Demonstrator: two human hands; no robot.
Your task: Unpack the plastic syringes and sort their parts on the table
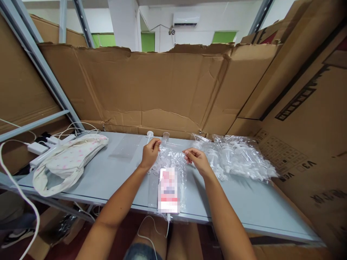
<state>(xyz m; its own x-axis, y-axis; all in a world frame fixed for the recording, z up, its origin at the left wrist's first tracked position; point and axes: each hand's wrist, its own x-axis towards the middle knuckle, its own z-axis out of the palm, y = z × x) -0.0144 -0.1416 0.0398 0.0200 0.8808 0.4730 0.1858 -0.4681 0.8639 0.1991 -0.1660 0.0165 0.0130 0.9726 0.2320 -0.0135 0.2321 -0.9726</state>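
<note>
A grey metal-framed tabletop (238, 202) carries a spread of goods and personal items. A pale cloth bag (67, 159) with pink spots slumps at its left end, beside a white power strip (45, 155). A flat clear sheet (124, 148) lies near the back edge. At the centre, a clear cup (166, 136) stands behind crumpled clear film (175, 155), while a phone (168, 191), its screen blurred, rests at the front edge amid more plastic. Transparent bags (244, 159) of whitish parts crowd the right side.
</note>
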